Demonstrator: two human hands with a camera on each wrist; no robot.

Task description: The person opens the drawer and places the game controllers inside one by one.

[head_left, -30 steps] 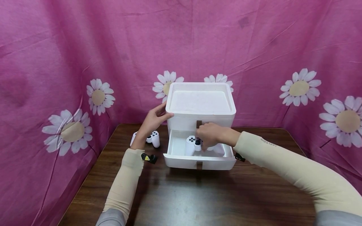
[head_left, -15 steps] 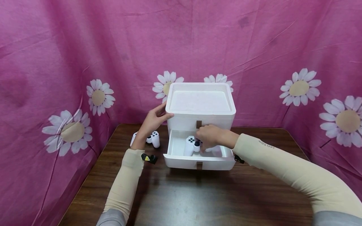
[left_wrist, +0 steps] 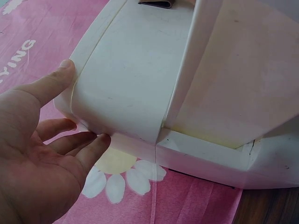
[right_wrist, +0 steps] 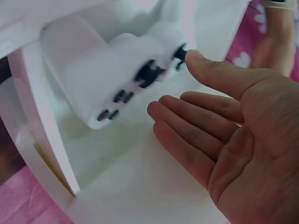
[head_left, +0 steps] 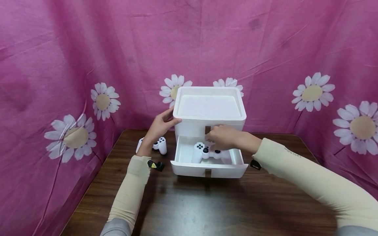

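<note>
A white drawer unit [head_left: 189,127] stands on the table, its lower drawer [head_left: 189,167] pulled out. Inside that drawer lies a white game controller [head_left: 198,151] with black thumbsticks. Just over the controller is my right hand [head_left: 225,137]; in the right wrist view its fingers are extended, and the thumb tip is beside a dark thumbstick, contact unclear. My left hand [head_left: 160,125] rests against the unit's upper left corner. The left wrist view has its thumb on the lid's edge and its fingertips against the side wall. Behind my left wrist, a second white controller [head_left: 162,146] lies partly hidden.
The unit's top [head_left: 209,106] is a shallow recessed tray. Brown tabs mark the drawer fronts, the upper drawer being closed. A dark wooden table [head_left: 189,203] extends in front, and a pink flowered cloth [head_left: 206,42] hangs close behind and at both sides.
My right hand has loosened from the controller and drawn slightly up and right, so more of the controller shows in the drawer. My left hand stays on the unit.
</note>
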